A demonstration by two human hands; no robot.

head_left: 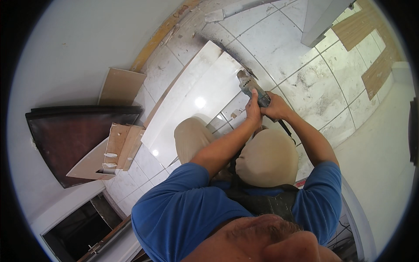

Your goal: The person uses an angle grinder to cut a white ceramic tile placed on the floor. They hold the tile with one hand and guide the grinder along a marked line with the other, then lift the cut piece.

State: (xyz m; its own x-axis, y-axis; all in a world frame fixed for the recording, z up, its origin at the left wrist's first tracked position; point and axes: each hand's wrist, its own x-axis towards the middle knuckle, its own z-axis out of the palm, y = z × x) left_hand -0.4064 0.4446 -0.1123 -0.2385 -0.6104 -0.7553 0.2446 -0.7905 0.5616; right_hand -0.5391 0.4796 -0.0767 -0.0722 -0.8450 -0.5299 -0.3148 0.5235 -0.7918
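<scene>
An angle grinder (248, 82) with a grey head and a teal body is held in both my hands, out past my knees. My left hand (254, 110) wraps the body with its thumb laid along the top. Behind it, my right hand (276, 107) grips the rear end, where a black cord (286, 128) runs down. The grinder's head is at the right edge of a glossy white slab (185, 102), beside a dark line; the disc is hard to make out. Whether the disc touches the slab I cannot tell. The slab lies on the floor, left of my bent knees.
Dark brown panels (74, 142) lean by the left wall, with wooden pieces (122, 144) and a tan board (121, 85) near them. Dusty white tiles (305, 87) cover the floor. Wood-look strips (355, 30) lie at the far right, near a grey upright panel (321, 24).
</scene>
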